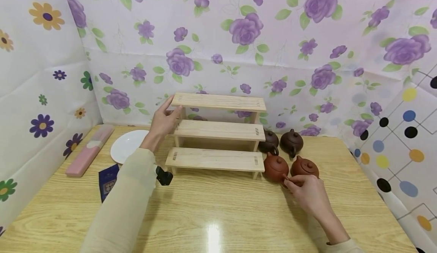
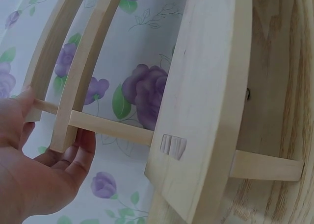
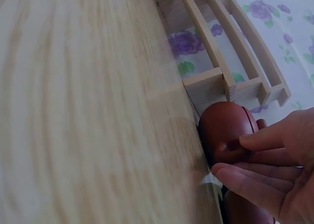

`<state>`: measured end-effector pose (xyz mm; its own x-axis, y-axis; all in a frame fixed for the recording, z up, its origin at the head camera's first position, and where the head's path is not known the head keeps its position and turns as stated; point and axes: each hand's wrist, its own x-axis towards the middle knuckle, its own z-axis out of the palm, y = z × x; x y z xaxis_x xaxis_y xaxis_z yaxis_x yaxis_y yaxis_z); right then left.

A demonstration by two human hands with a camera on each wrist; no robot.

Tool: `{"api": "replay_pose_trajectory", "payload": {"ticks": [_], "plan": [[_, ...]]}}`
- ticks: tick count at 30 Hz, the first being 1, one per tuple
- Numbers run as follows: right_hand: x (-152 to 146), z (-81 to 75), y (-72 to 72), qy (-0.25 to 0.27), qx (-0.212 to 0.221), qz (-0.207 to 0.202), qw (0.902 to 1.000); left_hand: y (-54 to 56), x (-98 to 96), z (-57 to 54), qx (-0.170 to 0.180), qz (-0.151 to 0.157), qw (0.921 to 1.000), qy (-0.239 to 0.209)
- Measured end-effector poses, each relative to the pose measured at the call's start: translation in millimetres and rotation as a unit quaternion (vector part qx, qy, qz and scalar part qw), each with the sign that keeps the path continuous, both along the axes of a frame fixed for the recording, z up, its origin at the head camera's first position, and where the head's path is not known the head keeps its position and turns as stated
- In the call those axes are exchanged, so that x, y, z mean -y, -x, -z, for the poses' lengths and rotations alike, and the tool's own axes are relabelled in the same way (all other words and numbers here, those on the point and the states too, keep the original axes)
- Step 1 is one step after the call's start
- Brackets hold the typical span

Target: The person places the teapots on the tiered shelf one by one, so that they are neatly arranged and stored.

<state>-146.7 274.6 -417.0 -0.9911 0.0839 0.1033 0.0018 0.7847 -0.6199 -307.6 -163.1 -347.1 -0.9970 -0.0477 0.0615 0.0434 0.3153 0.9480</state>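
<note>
My left hand (image 1: pixel 163 121) grips the left end of a three-tier wooden stand (image 1: pixel 218 129) near its upper tiers. In the left wrist view its fingers (image 2: pixel 81 158) curl round a board's end. At the stand's front right, my right hand (image 1: pixel 308 193) pinches the handle of a reddish-brown clay teapot (image 1: pixel 275 167), which sits beside the lowest tier. The right wrist view has thumb and fingers at that teapot's (image 3: pixel 223 126) handle. A second reddish teapot (image 1: pixel 304 166) is just right of it, partly behind the hand.
Two dark brown teapots, one at the stand's edge (image 1: pixel 268 142) and another (image 1: pixel 291 142) to its right, stand behind. On the left lie a white plate (image 1: pixel 126 146), a pink case (image 1: pixel 89 152) and a dark blue packet (image 1: pixel 107 181). Floral cloth (image 1: pixel 218 29) hangs behind the table.
</note>
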Motion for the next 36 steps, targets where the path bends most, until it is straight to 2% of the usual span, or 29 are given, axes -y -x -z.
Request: {"api": "replay_pose_trajectory", "payload": {"ticks": [4,10,16,21,27,32,36], "plan": [[0.0,-0.1,-0.1,0.008,-0.003,0.012,0.9999,0.3,-0.1,-0.3,-0.002,-0.001,1.0000,0.001],[-2.6,-0.6,-2.2,-0.014,-0.019,0.025,0.9994,-1.1,-0.2,-0.5,0.004,0.002,1.0000,-0.005],[-5.5,-3.4,-3.1,-0.021,-0.064,0.026,0.9974,-1.3,0.0,-1.1,0.007,0.000,1.0000,-0.007],[-8.2,-14.3,-6.9,-0.017,-0.088,0.013,0.9959,-0.9,-0.3,-0.7,0.010,0.000,0.9999,-0.011],[-10.5,-31.5,-10.4,-0.041,-0.124,0.012,0.9914,0.0,-0.7,-0.4,0.010,-0.004,0.9999,-0.006],[-11.7,-42.5,-7.4,-0.038,-0.175,-0.010,0.9838,-0.2,-0.5,-0.7,0.005,-0.003,1.0000,-0.004],[-11.0,-50.1,-3.5,-0.027,-0.180,-0.033,0.9827,-0.4,-0.5,-0.7,0.005,-0.001,1.0000,-0.005]]}}
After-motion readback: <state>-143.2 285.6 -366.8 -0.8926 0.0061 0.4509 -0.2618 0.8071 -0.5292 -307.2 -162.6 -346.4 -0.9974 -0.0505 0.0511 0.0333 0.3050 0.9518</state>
